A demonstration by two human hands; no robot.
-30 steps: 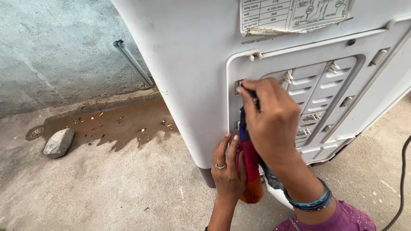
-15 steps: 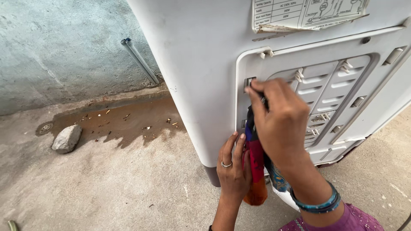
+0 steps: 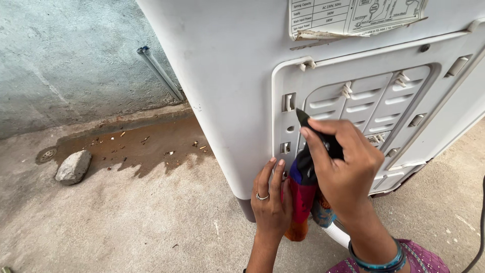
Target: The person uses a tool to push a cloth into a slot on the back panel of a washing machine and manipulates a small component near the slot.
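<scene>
The right hand (image 3: 343, 167) grips a light, stiff screwdriver (image 3: 304, 119) near its tip, while the open left hand (image 3: 270, 199) steadies the rigid plastic back panel (image 3: 384, 101).

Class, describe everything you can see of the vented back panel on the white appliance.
The back panel is white, plastic-looking and rounded at its corners, set low into the rear of the white appliance. Its recessed middle carries rows of slanted vent slots, with small clips and rectangular latch openings round the edge and a dark screw near the top. It looks in place and tilted with the appliance. The left hand lies against its lower left edge; the right hand points a dark tool tip just short of a left-edge slot.
</scene>
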